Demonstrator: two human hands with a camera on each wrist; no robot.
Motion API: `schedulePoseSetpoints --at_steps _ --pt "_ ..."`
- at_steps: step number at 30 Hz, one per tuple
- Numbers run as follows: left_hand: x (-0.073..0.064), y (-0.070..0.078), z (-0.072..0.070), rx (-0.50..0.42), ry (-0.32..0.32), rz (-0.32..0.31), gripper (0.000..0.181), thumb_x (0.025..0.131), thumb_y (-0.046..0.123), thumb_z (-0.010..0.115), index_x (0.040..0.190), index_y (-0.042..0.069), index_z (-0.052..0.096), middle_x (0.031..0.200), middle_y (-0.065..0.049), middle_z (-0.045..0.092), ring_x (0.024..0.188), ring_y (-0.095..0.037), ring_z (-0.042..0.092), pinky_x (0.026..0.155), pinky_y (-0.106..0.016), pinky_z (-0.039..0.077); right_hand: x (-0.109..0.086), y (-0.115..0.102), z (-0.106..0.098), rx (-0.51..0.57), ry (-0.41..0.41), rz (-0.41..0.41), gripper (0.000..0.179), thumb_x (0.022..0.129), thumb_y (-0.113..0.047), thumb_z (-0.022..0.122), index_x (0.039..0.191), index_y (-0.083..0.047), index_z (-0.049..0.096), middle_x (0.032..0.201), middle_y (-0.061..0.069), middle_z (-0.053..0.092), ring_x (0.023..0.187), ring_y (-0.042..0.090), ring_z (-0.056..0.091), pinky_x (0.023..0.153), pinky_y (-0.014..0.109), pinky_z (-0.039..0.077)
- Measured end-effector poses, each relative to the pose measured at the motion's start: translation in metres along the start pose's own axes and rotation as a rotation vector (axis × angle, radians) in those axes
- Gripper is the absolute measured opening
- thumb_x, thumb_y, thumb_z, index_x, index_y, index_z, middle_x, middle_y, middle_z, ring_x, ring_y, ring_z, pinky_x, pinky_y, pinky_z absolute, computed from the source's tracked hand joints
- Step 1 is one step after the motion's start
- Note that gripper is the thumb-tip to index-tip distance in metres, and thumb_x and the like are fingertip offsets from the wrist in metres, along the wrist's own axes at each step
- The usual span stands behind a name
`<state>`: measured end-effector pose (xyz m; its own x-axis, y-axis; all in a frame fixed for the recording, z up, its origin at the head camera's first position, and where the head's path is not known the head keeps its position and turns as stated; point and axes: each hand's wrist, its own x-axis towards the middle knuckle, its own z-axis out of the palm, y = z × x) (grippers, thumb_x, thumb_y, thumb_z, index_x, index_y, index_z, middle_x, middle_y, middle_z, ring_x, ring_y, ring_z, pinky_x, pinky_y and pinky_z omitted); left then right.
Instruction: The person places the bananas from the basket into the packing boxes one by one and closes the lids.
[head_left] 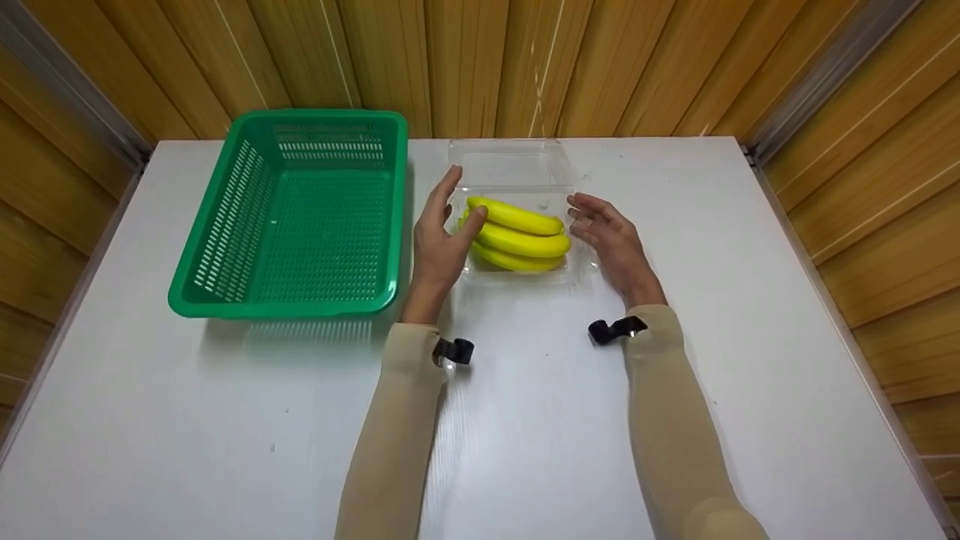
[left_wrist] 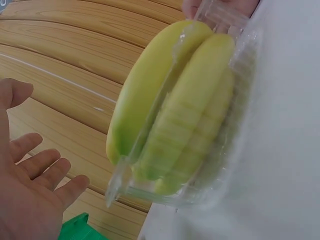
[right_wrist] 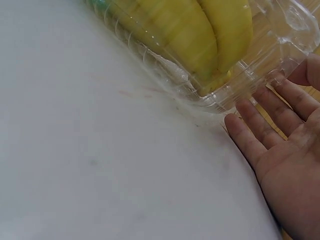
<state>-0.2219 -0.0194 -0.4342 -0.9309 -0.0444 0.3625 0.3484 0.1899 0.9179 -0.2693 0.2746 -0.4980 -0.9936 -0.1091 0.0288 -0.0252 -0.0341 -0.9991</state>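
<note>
Three yellow bananas [head_left: 523,244] lie side by side in a clear plastic box [head_left: 525,277], whose hinged lid [head_left: 511,161] is tipped back, away from the person. My left hand [head_left: 439,247] is at the box's left side with fingers spread and thumb apart. The left wrist view shows a gap between that hand [left_wrist: 30,190] and the box. On the other side is my right hand [head_left: 616,244], fingers extended. Seen from the right wrist, the fingertips of this hand [right_wrist: 290,150] are at the box's end wall; whether they touch it I cannot tell.
A green perforated plastic basket [head_left: 397,232] stands left of the box, close to my left hand. Everything rests on a white table [head_left: 547,420]. Wood-look panels [head_left: 465,67] rise behind the table and along both sides.
</note>
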Motion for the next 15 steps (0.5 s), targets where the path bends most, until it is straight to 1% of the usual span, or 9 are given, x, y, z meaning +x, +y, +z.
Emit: schedulePoseSetpoints --at_steps 4,7,11,15 --pt "0.001 -0.009 0.000 -0.011 0.002 -0.044 0.064 0.103 0.018 0.068 0.161 0.004 0.044 0.168 -0.011 0.039 0.155 -0.020 0.033 0.124 -0.035 0.030 -0.001 0.000 0.000 0.079 -0.011 -0.016 0.044 0.108 -0.012 0.060 0.151 -0.008 0.057 0.157 0.010 0.053 0.145 0.027 0.047 0.118 0.040 0.042" --pt "0.001 -0.015 -0.001 -0.026 0.011 -0.065 0.065 0.102 0.017 0.069 0.161 0.004 0.044 0.168 -0.012 0.039 0.156 -0.020 0.032 0.125 -0.038 0.030 -0.001 -0.001 0.001 0.111 -0.012 -0.017 0.044 0.107 -0.010 0.059 0.151 -0.006 0.057 0.157 0.012 0.053 0.146 0.029 0.046 0.117 0.041 0.042" --pt "0.001 -0.023 -0.002 -0.027 0.011 -0.096 0.065 0.103 0.019 0.068 0.161 0.006 0.044 0.168 -0.011 0.038 0.155 -0.021 0.033 0.125 -0.044 0.031 -0.001 -0.002 0.001 0.063 -0.001 0.000 0.044 0.106 -0.014 0.062 0.150 -0.011 0.059 0.156 0.008 0.054 0.145 0.025 0.048 0.117 0.039 0.043" --pt "0.000 -0.031 -0.001 -0.031 -0.004 -0.131 0.063 0.105 0.021 0.064 0.162 0.007 0.042 0.169 -0.011 0.037 0.155 -0.026 0.033 0.124 -0.049 0.031 -0.001 -0.002 0.002 0.040 0.006 0.010 0.045 0.106 -0.016 0.063 0.150 -0.013 0.059 0.155 0.005 0.055 0.144 0.023 0.048 0.117 0.039 0.043"
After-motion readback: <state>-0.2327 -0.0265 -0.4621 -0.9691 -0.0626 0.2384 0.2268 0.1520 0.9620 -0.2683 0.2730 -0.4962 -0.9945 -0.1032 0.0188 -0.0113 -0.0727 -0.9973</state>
